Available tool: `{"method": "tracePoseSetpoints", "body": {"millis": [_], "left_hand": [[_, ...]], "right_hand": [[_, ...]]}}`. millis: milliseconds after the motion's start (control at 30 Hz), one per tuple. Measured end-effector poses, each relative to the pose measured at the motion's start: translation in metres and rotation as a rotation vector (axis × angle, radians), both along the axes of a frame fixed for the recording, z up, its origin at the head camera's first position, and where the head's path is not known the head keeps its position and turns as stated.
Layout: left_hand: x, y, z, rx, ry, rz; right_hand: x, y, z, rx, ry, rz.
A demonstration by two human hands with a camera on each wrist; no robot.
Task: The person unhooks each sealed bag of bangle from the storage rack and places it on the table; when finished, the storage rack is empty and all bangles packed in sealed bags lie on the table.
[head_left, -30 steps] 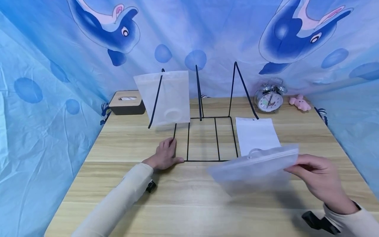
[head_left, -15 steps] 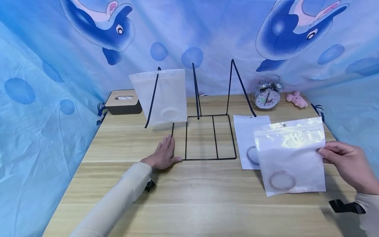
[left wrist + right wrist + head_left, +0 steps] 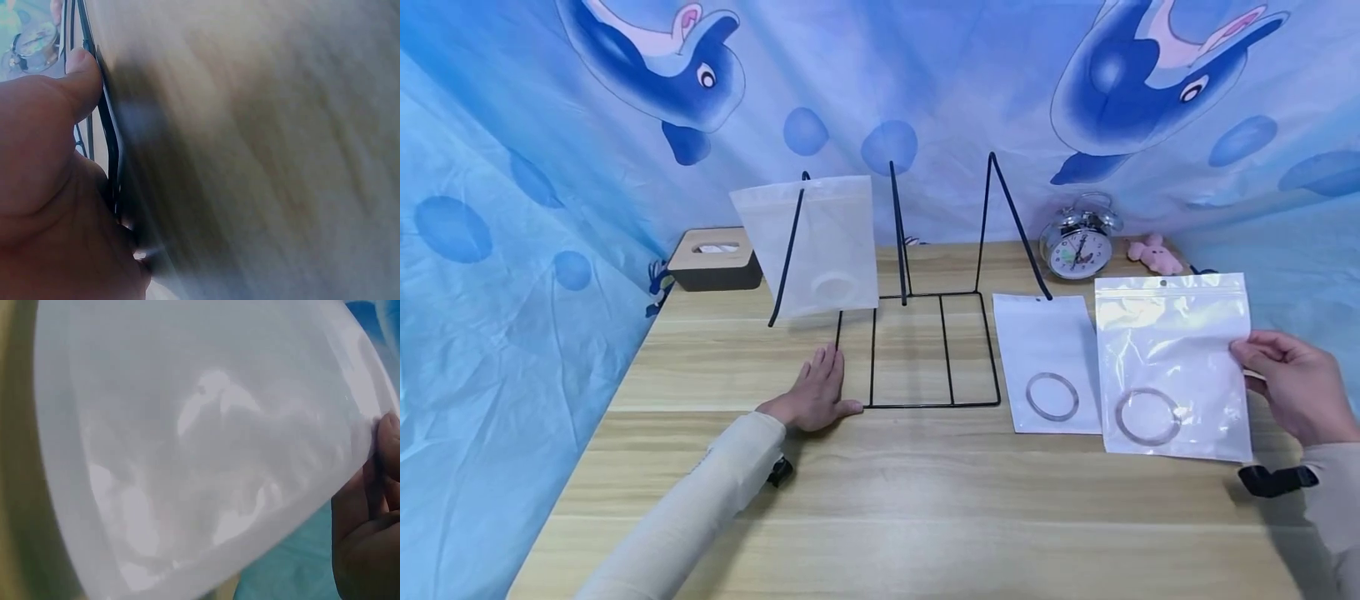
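My right hand (image 3: 1296,383) pinches the right edge of a white zip bag (image 3: 1180,358) between thumb and fingers. Through its clear front shows a thin ring, perhaps a bangle. The bag fills most of the right wrist view. Just left of it, a similar zip bag (image 3: 1037,342) with a ring lies on the table. My left hand (image 3: 812,392) rests with extended fingers at the front left corner of a black wire rack (image 3: 932,406), thumb against the bar in the left wrist view. A third zip bag (image 3: 842,242) hangs on the rack's left prong.
Bare prongs rise at the rack's middle and right. A tissue box (image 3: 715,267) stands at the back left of the wooden table (image 3: 880,500). An alarm clock (image 3: 1080,252) and a pink plush toy (image 3: 1156,254) are at the back right. A blue dolphin-print curtain (image 3: 955,75) hangs behind.
My right hand has carried its bag right and away from me, turning the face with the ring toward the head view and uncovering the bag on the table. My left hand stays at the rack.
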State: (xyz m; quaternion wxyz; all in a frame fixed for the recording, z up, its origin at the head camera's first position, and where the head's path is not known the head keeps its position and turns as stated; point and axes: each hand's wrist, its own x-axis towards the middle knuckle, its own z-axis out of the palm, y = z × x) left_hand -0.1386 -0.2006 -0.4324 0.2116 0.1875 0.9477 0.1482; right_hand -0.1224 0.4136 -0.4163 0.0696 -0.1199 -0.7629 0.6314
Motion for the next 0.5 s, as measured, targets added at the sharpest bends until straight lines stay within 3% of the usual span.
{"method": "tracePoseSetpoints", "body": {"millis": [133, 367, 500], "left_hand": [[0.002, 0.0, -0.001, -0.002, -0.01, 0.002], [0.001, 0.0, 0.0, -0.008, -0.003, 0.003], [0.0, -0.001, 0.0, -0.014, -0.001, 0.001]], "right_hand": [[-0.015, 0.01, -0.004, 0.163, -0.108, -0.01], [-0.033, 0.032, -0.012, 0.102, -0.168, 0.038], [-0.041, 0.042, -0.015, 0.116, -0.222, 0.013]]}}
